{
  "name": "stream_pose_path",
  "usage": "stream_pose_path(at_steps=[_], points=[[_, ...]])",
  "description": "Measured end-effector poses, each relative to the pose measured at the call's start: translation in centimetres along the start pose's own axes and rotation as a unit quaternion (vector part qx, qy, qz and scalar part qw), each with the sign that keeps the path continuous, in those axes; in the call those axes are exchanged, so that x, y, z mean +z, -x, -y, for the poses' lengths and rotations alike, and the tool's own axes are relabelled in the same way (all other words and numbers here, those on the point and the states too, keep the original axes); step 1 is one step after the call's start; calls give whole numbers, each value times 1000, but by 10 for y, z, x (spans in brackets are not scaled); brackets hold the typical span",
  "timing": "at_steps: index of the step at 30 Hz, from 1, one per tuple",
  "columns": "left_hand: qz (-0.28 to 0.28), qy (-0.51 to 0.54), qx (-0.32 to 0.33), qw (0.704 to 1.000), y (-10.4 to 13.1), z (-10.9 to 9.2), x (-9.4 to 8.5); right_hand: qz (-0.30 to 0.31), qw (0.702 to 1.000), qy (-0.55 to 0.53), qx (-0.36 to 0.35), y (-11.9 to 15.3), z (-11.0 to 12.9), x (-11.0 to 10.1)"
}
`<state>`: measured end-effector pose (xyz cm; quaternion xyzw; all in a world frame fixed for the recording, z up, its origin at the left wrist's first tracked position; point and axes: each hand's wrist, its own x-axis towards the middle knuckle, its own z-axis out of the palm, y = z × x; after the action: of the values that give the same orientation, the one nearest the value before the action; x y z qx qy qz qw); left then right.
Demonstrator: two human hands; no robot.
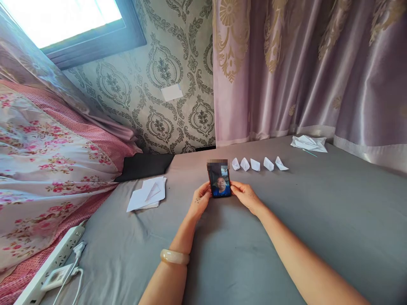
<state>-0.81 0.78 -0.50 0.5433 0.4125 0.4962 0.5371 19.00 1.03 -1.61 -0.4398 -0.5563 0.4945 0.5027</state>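
Note:
A dark smartphone [219, 180] is held upright in the middle of the head view, its lit screen facing me with a person in blue on it. My left hand [201, 198] grips the phone's lower left edge, fingers partly behind it. On the opposite edge my right hand [244, 195] is closed on the phone too. Just beyond and to the right, several folded white paper pieces [255, 164] stand in a row on the grey sheet [286, 237]. Left of my hands lies a small stack of white paper sheets [148, 194], a folded piece on top.
At the far right lies a flat white packet [308, 143] with a thin pale stick before it. A black flat item [144, 166] rests by the wall. A white power strip [51, 264] with plugged-in cords is at lower left. Curtains [273, 72] hang behind.

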Motion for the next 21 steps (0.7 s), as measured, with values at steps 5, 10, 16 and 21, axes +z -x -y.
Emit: stream_pose_path(at_steps=[5,10,16,21], points=[[-9,-9,-6,1000,0,-1,0,-12,1000,7,1,-1,-1,0],[1,-15,-1,1000,1,-3,0,-8,1000,0,15,-1,1,-1],[10,0,-1,1000,2,-7,2,-12,1000,3,12,1,4,0],[0,-5,-9,1000,1,-5,1,-13,1000,-10,18,0,1,1]])
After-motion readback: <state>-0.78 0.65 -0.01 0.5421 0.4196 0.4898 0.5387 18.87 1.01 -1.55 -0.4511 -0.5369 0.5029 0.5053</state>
